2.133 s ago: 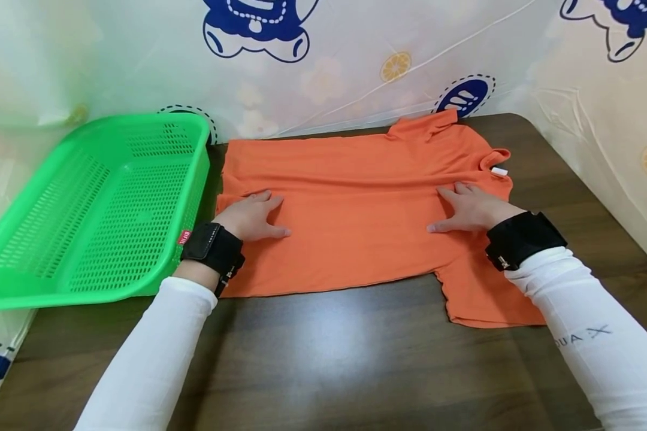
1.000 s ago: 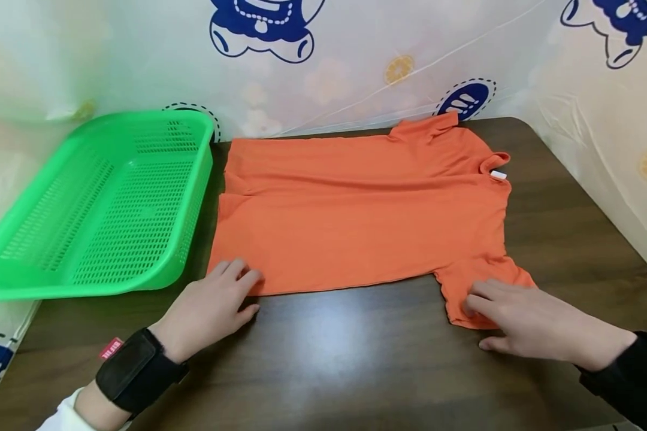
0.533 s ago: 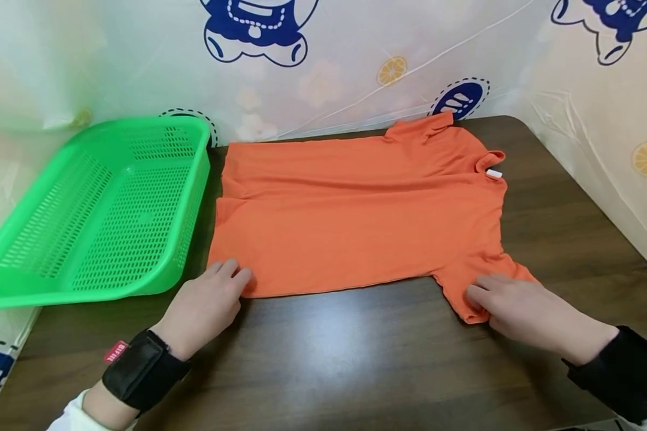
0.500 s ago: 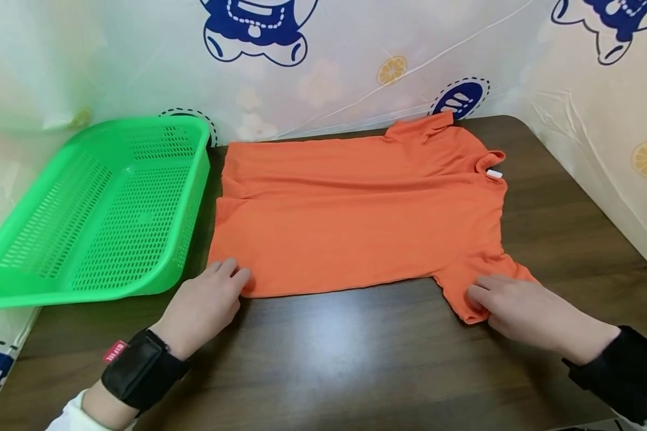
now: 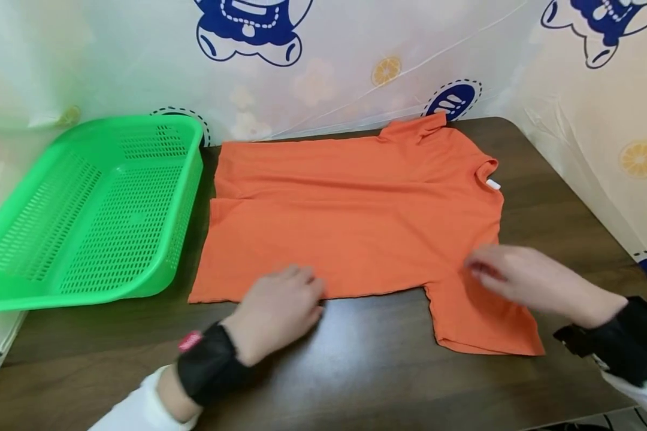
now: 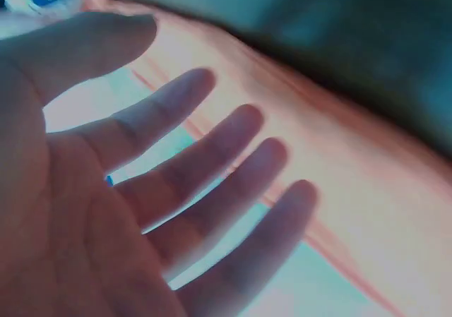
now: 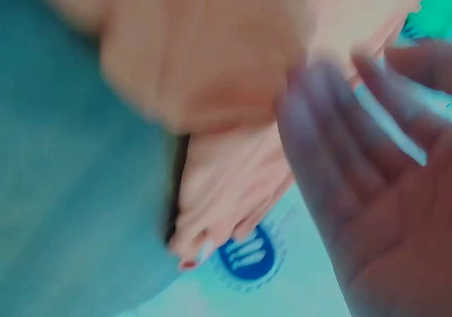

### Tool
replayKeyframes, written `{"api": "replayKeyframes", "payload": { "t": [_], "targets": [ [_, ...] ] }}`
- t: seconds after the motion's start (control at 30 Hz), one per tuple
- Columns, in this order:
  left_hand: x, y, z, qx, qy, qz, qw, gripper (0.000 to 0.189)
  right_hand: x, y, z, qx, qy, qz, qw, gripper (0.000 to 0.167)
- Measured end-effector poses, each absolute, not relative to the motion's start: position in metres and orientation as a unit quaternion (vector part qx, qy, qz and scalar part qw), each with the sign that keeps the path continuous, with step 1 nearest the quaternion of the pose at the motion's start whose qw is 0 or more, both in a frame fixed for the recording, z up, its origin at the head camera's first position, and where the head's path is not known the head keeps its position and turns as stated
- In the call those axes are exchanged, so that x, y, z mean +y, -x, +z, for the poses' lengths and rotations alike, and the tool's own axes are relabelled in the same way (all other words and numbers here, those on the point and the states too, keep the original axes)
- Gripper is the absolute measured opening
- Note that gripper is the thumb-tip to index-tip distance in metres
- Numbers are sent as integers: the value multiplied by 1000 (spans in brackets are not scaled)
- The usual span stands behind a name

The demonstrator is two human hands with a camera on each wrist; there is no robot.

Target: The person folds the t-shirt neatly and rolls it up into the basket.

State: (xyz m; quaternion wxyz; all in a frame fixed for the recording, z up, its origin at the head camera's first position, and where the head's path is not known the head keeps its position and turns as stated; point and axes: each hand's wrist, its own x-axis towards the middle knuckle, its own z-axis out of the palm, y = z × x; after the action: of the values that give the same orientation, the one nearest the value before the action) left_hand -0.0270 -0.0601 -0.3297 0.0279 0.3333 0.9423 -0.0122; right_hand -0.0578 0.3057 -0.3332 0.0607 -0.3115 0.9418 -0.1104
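An orange T-shirt lies spread on the table, its collar and white tag to the right and its hem to the left. Over the shirt's near edge, left of the middle, is my left hand, blurred; the left wrist view shows its fingers spread with nothing held. My right hand is above the near sleeve, its fingers bent a little in the head view. In the right wrist view the fingers look loosely extended beside the shirt, with no cloth between them. Whether either hand touches the cloth I cannot tell.
A green plastic basket with perforated walls stands at the left, close to the shirt's hem. The dark wooden table ends at a patterned plastic sheet at the back and right. Cables show at the lower right corner.
Both hands gripped the shirt's near corners half a second ago and have let go. The left hand moved right, the right hand slightly up. The near edge and sleeve now lie nearer and flatter.
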Motion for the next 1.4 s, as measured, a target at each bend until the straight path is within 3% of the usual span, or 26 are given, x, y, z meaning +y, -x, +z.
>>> {"api": "replayKeyframes", "payload": {
  "t": [0.1,0.3,0.43,0.53,0.7,1.17,1.4],
  "targets": [
    [-15,25,-334,917,-398,4,22,17,312,83,-337,963,254,-79,41,30],
    [74,7,-342,858,-513,-6,-9,24,317,131,-354,973,191,-86,92,54],
    [116,-5,-347,854,-513,-34,84,50,314,153,-360,972,151,-98,148,73],
    [130,-12,-352,862,-483,-63,141,57,311,163,-363,970,134,-99,178,83],
    [132,-19,-358,867,-465,-87,156,53,305,175,-364,967,127,-93,201,92],
    [146,-19,-349,832,-504,-102,207,44,327,200,-360,966,81,-84,230,103],
    [153,-16,-351,860,-496,-61,104,50,319,191,-362,972,124,-100,174,80]
  ]
}}
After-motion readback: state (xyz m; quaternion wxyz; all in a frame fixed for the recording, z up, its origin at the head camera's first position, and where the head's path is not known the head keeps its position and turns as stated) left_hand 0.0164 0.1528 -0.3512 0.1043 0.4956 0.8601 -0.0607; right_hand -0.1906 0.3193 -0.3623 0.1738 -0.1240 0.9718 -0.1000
